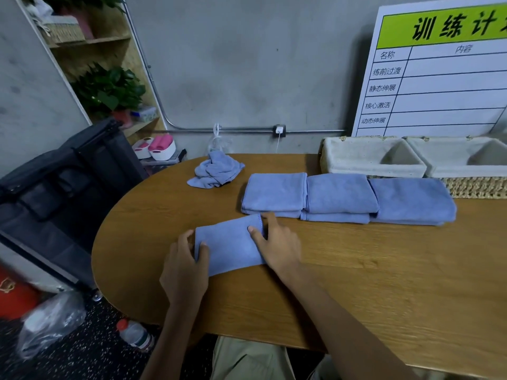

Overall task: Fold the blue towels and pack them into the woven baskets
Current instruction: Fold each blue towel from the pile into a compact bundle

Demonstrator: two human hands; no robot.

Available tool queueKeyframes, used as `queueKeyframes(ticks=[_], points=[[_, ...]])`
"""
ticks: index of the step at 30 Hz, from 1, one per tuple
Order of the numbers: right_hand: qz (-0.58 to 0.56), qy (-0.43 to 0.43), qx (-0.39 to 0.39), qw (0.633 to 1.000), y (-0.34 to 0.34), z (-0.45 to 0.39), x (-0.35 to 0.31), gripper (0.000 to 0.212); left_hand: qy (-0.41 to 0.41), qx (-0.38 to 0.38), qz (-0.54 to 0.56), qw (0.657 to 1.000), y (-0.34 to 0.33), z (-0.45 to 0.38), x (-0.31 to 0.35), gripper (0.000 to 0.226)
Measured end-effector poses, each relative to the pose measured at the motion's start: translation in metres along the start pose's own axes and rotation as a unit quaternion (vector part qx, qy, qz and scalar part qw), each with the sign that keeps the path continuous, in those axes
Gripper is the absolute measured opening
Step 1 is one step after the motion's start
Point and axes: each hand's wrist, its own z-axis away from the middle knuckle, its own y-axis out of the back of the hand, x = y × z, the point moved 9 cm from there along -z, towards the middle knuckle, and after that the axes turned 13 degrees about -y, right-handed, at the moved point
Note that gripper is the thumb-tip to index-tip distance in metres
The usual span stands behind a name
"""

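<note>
Wooden table (356,283), oval-ended, carries all task items; two fabric-lined woven baskets sit at its far right edge, the left basket (370,157) and the right basket (466,157), neither holding a towel. Just near of them runs a row of three folded-towel stacks, edges touching: left stack (274,194), middle stack (340,196), right stack (411,200), the last lying against the right basket's woven wall. One crumpled towel (215,170) lies unfolded at far left, well apart from the baskets.

The towel in hand (230,246) lies at the near left, flat and folded to a rectangle; its long axis runs left to right, the right end tilted slightly away toward the left stack, which its far right corner nearly touches. Left hand (186,266) pinches the left edge, thumb on top, fingers curled at the edge; right hand (277,242) rests on the right end, fingers fairly straight, thumb pressing the cloth.

Risks, judged: a further fold could run skew should the edges be misaligned; the nearby corner could snag and disturb the left stack; a one-sided lift would let the layers slip open.
</note>
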Motion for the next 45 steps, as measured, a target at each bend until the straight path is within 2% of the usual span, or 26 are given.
queueKeyframes(ticks=[4,11,15,17,20,23,25,29,32,39,45], points=[[-0.015,-0.014,-0.007,1.0,-0.003,0.003,0.002,0.052,-0.003,-0.012,0.018,1.0,-0.002,0.006,0.001,0.047],[-0.058,-0.028,-0.049,0.997,-0.004,0.006,0.004,0.054,0.01,0.008,0.184,0.983,0.003,0.011,0.006,0.055],[-0.066,-0.009,-0.058,0.996,-0.003,0.011,-0.003,0.054,-0.008,-0.006,0.202,0.979,0.003,-0.008,-0.006,0.056],[-0.061,0.002,-0.051,0.997,-0.003,0.01,-0.008,0.051,-0.013,-0.006,0.172,0.985,0.005,-0.026,-0.015,0.056],[-0.037,0.018,-0.043,0.998,-0.007,0.005,-0.017,0.045,-0.102,0.004,-0.015,0.995,0.01,-0.046,-0.007,0.048],[-0.015,0.009,-0.042,0.999,-0.012,-0.002,-0.02,0.041,-0.233,-0.059,-0.067,0.968,-0.011,-0.031,0.032,0.041],[-0.006,0.008,-0.043,0.999,-0.015,-0.005,-0.021,0.041,-0.286,-0.116,-0.092,0.947,-0.034,-0.012,0.043,0.047],[-0.022,0.018,-0.037,0.999,-0.012,-0.011,-0.018,0.037,-0.243,-0.152,-0.126,0.95,-0.054,-0.033,0.027,0.067],[-0.033,0.047,-0.037,0.998,-0.008,-0.012,-0.014,0.031,-0.24,-0.177,-0.131,0.945,-0.066,-0.065,0.019,0.074],[-0.075,0.065,-0.042,0.994,-0.007,-0.012,0.003,0.025,-0.264,-0.19,-0.114,0.939,-0.097,-0.118,0.016,0.073],[-0.052,0.094,-0.055,0.993,-0.011,-0.009,-0.004,0.031,-0.313,-0.181,-0.106,0.926,-0.119,-0.121,0.039,0.069]])
